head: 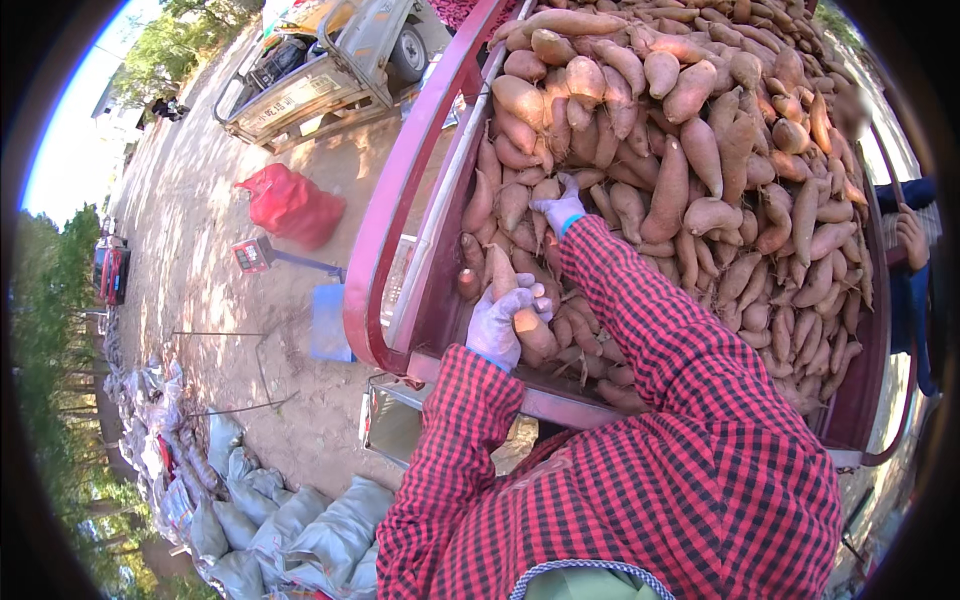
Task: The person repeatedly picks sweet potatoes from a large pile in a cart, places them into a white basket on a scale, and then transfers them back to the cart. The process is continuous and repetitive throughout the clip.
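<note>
A large heap of sweet potatoes (670, 191) fills the bed of a red metal cart. My left hand (504, 324), in a pale glove, is closed around a sweet potato (501, 274) near the bed's left corner; another with a cut or broken end lies against its fingers. Farther up the heap, my right hand (561, 206), also gloved, reaches in among the sweet potatoes. Its fingers are partly hidden, and whether it grips one cannot be told. Both arms wear red and black checked sleeves.
The cart's red rail (390, 195) runs along the left. Beyond it are a red mesh sack (294, 206), a platform scale (330, 322), stuffed pale sacks (300, 536) and a parked cargo vehicle (300, 105). A person's hand (912, 238) rests at the cart's right side.
</note>
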`<state>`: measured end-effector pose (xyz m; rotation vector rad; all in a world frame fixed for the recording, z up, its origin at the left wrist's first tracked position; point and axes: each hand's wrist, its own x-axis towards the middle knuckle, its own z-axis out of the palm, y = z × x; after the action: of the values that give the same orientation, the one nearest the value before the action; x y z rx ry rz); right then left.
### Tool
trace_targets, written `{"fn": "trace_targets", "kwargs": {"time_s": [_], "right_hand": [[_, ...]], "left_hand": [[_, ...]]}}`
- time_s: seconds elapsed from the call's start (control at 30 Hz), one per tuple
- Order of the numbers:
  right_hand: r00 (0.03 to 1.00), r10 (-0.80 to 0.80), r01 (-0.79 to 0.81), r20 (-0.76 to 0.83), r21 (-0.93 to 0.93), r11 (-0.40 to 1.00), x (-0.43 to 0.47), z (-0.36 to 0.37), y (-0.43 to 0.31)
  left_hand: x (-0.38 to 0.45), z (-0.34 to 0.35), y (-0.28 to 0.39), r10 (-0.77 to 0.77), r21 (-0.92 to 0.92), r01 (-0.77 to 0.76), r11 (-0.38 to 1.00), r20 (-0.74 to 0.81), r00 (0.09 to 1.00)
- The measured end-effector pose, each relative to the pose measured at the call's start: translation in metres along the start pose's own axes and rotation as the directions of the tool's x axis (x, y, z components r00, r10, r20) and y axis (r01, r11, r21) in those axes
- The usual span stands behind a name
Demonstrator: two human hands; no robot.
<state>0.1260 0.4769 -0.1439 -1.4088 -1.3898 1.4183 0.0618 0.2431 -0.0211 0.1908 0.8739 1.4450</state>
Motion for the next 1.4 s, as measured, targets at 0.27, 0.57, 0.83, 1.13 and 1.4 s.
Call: {"fn": "trace_targets", "kwargs": {"time_s": [0.27,0.57,0.83,1.13,1.4], "right_hand": [[0.702,-0.155,-0.208,0.695,0.408,0.889,-0.154,-0.068,-0.062],[0.804,-0.418,0.372,0.424,0.190,0.908,-0.158,-0.072,-0.112],[0.544,-0.783,0.839,0.301,-0.220,0.498,-0.170,-0.064,-0.125],[0.944,-0.329,0.079,-0.010,-0.964,0.253,-0.112,-0.181,-0.120],[0.909,-0.393,-0.072,-0.136,-0.982,0.174,-0.076,-0.162,-0.085]], "left_hand": [[-0.007,-0.007,0.005,0.040,0.020,-0.043,0.999,0.157,0.987],[0.001,0.001,-0.001,-0.041,0.243,-0.024,0.970,0.257,0.966],[-0.016,0.034,0.009,-0.232,0.038,0.237,0.971,0.403,0.885],[-0.038,0.036,0.023,-0.213,-0.100,0.311,0.945,0.533,0.819],[-0.031,0.054,0.027,-0.197,0.074,0.183,0.980,0.442,0.875]]}}
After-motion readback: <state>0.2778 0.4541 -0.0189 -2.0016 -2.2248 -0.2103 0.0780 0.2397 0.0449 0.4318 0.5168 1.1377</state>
